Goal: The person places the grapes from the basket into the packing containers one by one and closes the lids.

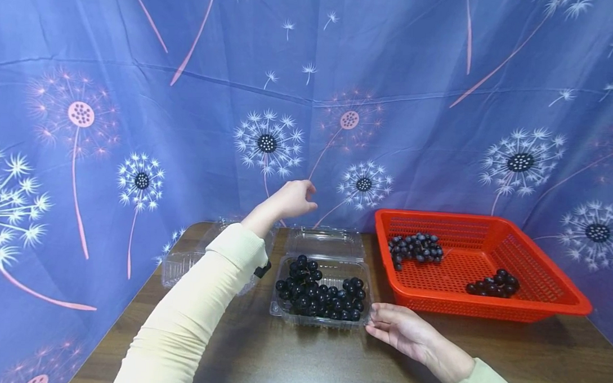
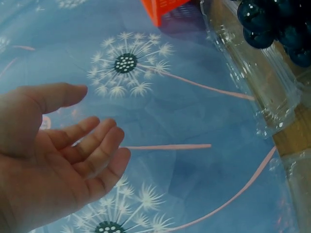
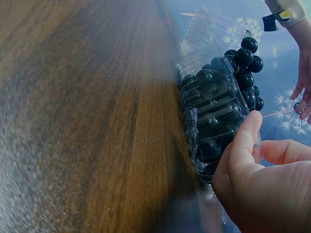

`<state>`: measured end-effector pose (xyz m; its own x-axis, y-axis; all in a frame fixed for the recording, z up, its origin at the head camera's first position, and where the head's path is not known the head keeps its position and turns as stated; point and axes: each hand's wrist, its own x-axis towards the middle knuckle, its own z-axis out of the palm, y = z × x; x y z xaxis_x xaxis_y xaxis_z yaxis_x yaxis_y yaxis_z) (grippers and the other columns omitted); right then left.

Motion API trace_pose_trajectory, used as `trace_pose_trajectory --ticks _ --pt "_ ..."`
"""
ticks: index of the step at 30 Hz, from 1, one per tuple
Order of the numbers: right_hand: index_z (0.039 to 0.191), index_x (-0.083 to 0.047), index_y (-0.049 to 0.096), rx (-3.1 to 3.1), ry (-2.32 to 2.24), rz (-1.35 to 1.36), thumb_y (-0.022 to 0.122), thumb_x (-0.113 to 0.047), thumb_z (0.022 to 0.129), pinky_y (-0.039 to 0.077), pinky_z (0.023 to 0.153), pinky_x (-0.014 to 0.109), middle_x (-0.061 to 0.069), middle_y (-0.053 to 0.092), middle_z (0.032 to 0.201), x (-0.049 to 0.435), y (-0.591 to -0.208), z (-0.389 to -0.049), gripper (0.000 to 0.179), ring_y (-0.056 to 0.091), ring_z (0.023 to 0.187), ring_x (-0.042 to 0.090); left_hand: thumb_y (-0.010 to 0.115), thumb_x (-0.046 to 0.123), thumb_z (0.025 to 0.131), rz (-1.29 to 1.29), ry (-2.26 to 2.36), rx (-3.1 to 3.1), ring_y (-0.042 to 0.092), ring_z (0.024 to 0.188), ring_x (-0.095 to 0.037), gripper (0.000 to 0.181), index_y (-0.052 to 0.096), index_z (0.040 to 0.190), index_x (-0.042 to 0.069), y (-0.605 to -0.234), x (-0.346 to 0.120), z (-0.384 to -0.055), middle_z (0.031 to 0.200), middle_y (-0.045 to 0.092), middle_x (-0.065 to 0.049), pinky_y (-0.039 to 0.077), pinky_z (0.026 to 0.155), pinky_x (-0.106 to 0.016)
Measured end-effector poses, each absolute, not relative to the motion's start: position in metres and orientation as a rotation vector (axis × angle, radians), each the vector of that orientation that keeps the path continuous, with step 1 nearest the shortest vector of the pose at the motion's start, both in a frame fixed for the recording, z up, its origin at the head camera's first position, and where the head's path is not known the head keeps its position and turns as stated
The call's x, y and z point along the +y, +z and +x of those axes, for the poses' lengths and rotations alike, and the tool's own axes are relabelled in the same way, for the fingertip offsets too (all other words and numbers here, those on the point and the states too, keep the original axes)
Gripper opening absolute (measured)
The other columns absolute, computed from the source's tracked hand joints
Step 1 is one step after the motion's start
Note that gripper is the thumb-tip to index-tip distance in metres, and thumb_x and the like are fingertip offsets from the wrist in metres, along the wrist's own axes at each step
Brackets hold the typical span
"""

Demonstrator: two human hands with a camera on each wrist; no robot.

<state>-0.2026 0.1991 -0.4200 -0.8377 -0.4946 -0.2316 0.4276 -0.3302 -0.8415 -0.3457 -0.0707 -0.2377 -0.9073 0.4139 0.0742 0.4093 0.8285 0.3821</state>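
Note:
A clear plastic clamshell box [image 1: 322, 321] stands on the table, its lid [image 1: 326, 243] folded back toward the cloth. Dark grapes [image 1: 310, 293] fill much of the box, heaped higher at its left. My right hand [image 1: 408, 336] pinches the box's right rim between thumb and fingers; the right wrist view shows this hand [image 3: 262, 174] close up at the rim. Above the lid, my left hand [image 1: 295, 199] hovers in the air in front of the cloth. In the left wrist view its fingers [image 2: 99, 145] are loosely bent, with nothing in them.
To the right, a red plastic basket [image 1: 485, 302] holds two bunches of dark grapes, one at its back left [image 1: 416, 249], a smaller one at its front right [image 1: 493, 283]. Another clear container [image 1: 179, 266] lies partly behind my left arm. A blue dandelion-print cloth [image 1: 415, 133] hangs behind the wooden table [image 1: 280, 365].

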Motion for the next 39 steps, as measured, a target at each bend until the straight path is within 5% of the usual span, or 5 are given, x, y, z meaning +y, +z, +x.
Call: trace_pose_trajectory --ticks 15,20,24,33,39 --pt "0.094 -0.012 0.058 1.337 -2.182 -0.112 0.044 0.000 0.094 0.052 0.088 0.027 -0.001 0.059 0.085 0.200 -0.419 -0.202 0.018 0.059 0.084 0.010 0.062 0.023 0.087 0.322 0.745 3.027 0.051 0.121 -0.031 0.044 0.055 0.123 -0.001 -0.273 -0.067 -0.370 0.127 0.057 -0.015 0.041 0.103 -0.038" --pt "0.095 -0.012 0.058 1.333 -2.181 -0.113 0.045 0.000 0.094 0.051 0.089 0.027 -0.001 0.059 0.086 0.200 -0.421 -0.202 0.018 0.059 0.084 0.010 0.065 0.021 0.083 0.183 0.883 2.969 0.050 0.070 -0.018 0.019 0.054 0.078 0.006 -0.290 -0.075 -0.381 0.074 0.053 -0.003 0.046 0.067 -0.029" --pt "0.095 -0.011 0.058 1.332 -2.184 -0.102 0.046 0.000 0.094 0.051 0.089 0.027 0.000 0.059 0.086 0.200 -0.421 -0.202 0.017 0.059 0.084 0.010 0.065 0.018 0.081 0.103 0.891 2.920 0.033 0.045 -0.012 0.040 0.033 0.058 0.013 -0.303 -0.081 -0.389 0.054 0.028 0.003 0.036 0.046 -0.024" --pt "0.096 -0.011 0.057 1.339 -2.190 -0.078 0.048 -0.001 0.093 0.051 0.089 0.027 0.000 0.058 0.087 0.199 -0.420 -0.201 0.014 0.058 0.085 0.011 0.064 0.013 0.085 -0.083 1.196 2.626 0.043 0.059 -0.016 0.026 0.052 0.103 -0.001 -0.326 -0.099 -0.392 0.061 0.037 0.001 0.052 0.067 -0.035" --pt "0.096 -0.011 0.057 1.343 -2.192 -0.079 0.048 -0.002 0.093 0.051 0.089 0.028 0.000 0.059 0.086 0.199 -0.421 -0.202 0.014 0.058 0.084 0.010 0.064 0.017 0.084 -0.119 1.165 2.630 0.050 0.063 -0.020 0.026 0.054 0.102 0.001 -0.339 -0.101 -0.398 0.067 0.042 -0.004 0.055 0.066 -0.037"
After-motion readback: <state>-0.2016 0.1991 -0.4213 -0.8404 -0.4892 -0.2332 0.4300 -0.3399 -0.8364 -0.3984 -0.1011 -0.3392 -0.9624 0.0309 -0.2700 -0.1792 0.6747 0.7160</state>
